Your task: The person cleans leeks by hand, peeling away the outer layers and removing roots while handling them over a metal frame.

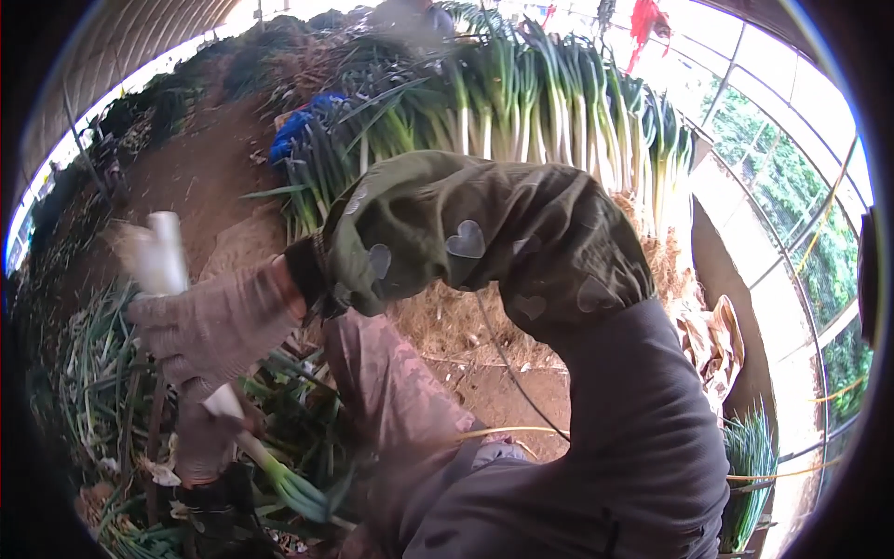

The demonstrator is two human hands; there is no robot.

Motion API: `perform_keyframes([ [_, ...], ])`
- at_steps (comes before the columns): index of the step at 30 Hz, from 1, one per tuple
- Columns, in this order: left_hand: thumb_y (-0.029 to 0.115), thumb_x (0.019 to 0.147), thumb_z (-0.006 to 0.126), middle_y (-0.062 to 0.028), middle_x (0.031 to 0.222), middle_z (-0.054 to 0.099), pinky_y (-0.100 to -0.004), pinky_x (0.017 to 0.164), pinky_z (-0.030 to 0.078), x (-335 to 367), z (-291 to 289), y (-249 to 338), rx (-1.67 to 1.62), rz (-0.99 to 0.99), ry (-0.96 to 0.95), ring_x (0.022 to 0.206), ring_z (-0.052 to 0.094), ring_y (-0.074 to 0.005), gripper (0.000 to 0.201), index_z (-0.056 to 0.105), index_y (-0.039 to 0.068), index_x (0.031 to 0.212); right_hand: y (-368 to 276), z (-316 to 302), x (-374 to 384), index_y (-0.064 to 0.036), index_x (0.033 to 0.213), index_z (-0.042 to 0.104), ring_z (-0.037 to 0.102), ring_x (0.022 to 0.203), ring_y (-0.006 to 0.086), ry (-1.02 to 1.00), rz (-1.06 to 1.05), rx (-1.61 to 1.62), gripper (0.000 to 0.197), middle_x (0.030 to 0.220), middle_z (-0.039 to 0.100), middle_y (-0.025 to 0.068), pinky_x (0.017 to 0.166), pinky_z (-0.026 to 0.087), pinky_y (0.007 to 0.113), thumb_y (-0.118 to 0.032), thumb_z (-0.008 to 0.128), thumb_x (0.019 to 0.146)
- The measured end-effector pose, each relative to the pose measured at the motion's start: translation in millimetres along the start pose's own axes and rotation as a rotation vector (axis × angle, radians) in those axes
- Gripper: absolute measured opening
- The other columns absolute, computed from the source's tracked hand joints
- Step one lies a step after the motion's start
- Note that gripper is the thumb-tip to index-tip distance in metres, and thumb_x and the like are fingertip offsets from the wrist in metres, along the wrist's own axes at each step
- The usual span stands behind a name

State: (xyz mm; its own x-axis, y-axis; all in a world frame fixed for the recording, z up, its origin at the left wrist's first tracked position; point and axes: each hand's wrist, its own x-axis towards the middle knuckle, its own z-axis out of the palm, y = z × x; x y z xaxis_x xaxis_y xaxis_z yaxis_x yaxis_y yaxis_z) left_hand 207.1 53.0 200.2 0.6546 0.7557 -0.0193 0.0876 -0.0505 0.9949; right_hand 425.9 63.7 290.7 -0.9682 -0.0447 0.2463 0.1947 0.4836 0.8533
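Note:
My right hand (212, 321), in a pale knit glove, reaches across to the left with its fingers closed around a thick white stalk end (166, 252). Fine roots blur beside that end. Just below, my gloved left hand (205, 436) is closed on a long green onion (279, 473), its white shank coming out past the fingers and its green leaves pointing down to the right. Whether both hands grip the same onion is hidden by the gloves. A green sleeve cover with pale hearts (466, 238) covers my right forearm.
Upright green onions (531, 102) stand packed in a long row ahead, roots toward me. Loose leaves and trimmings (102, 373) heap up at the left. A blue bundle (303, 126) lies beyond my right hand. More onions (750, 466) stand at lower right, beside a metal frame (819, 345).

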Motion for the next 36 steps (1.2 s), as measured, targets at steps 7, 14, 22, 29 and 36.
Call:
perform_keyframes([
  [7,-0.006,0.066,0.069,-0.0068,0.084,0.065,-0.0313,0.072,0.057,67,66,10,0.353,0.178,-0.153,0.078,0.068,-0.0207,0.048,0.054,-0.002,0.111,53,-43,-154,-0.0102,0.084,0.050,0.050,0.053,0.0116,-0.408,0.280,0.128,0.016,0.073,0.050,-0.0024,0.044,0.046,0.027,-0.019,0.053,0.097],
  [14,0.005,0.081,0.062,-0.0227,0.155,0.032,-0.0410,0.117,0.025,89,-7,4,1.136,0.636,0.788,0.144,0.032,-0.0343,0.081,0.025,0.001,0.154,54,-220,-410,-0.0118,0.100,0.065,0.064,0.062,0.0168,-0.582,1.419,-0.732,0.019,0.073,0.064,0.0038,0.054,0.054,0.033,-0.026,0.070,0.089],
  [22,0.016,0.081,0.060,-0.0230,0.148,0.042,-0.0429,0.111,0.033,67,-66,-137,0.712,-0.090,0.648,0.137,0.041,-0.0360,0.075,0.031,0.001,0.149,-102,-286,-606,-0.0023,0.147,0.034,0.071,0.072,0.0322,-1.086,2.456,-0.746,0.087,0.080,0.071,0.0194,0.062,0.057,0.045,-0.060,0.062,0.088],
  [29,0.042,0.076,0.057,-0.0235,0.141,0.049,-0.0450,0.104,0.038,24,-55,-176,0.750,-0.374,0.644,0.129,0.047,-0.0381,0.077,0.043,0.000,0.139,-147,-286,-639,-0.0024,0.148,0.036,0.068,0.086,0.0389,-0.998,2.265,-0.734,0.078,0.095,0.068,0.0266,0.072,0.053,0.048,-0.048,0.064,0.090],
  [36,0.068,0.072,0.055,-0.0240,0.134,0.055,-0.0471,0.098,0.043,-90,-176,-233,0.880,-0.628,0.804,0.121,0.054,-0.0402,0.090,0.055,-0.001,0.128,-151,-293,-688,-0.0044,0.140,0.052,0.061,0.116,0.0328,-1.115,1.977,-0.279,0.058,0.127,0.062,0.0201,0.096,0.050,0.040,-0.036,0.064,0.092],
])
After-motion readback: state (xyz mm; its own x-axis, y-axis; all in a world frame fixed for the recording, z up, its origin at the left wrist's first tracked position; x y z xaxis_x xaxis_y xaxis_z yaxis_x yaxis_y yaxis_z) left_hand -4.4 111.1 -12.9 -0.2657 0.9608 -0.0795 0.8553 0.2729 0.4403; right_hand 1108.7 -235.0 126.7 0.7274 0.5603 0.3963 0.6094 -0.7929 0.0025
